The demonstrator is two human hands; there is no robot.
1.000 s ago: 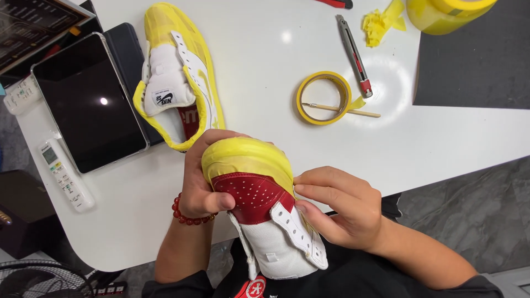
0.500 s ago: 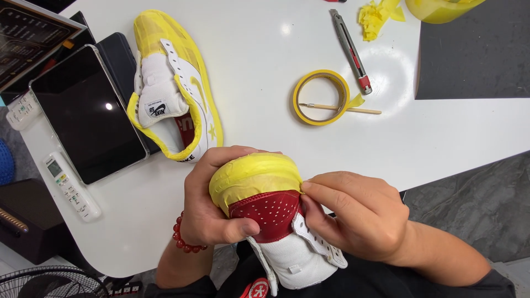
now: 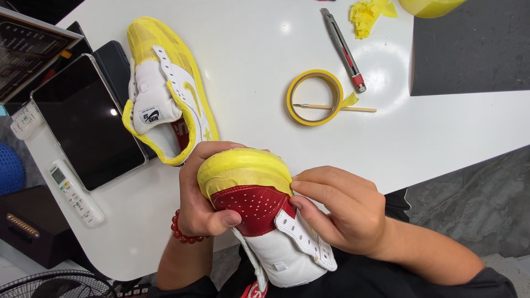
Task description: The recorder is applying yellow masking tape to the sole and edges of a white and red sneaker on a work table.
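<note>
Currently both hands hold one shoe [image 3: 264, 221] up just above the near edge of the white table [image 3: 441, 138], toe pointing away from the body. Left hand [image 3: 201, 201] wraps the left side of the toe, thumb pressed on the red perforated panel. Right hand [image 3: 339, 212] cups the right side, fingertips pinching along the seam where yellow tape [image 3: 243, 168] meets the red. Both hands are closed firmly on the shoe; neither has a free finger.

Handling, as a judgement:
- Light; held aloft easily with no strain showing.
- Toe and sole rim look stiff enough to grip hard; the white tongue and lace flaps near the body look soft and floppy, poor places to hold.
- Tape surface appears smooth, slightly slick, and wrinkles at the edges, so rubbing could lift it.
- Best hold seems the sides of the toe and sole, as now.

Nearby on the table: a second shoe [image 3: 165, 94], also taped yellow, lying on its side; a roll of yellow tape [image 3: 291, 91] with a thin wooden stick [image 3: 359, 109] across it; a utility knife [image 3: 342, 48]; a dark tablet [image 3: 88, 121].
</note>
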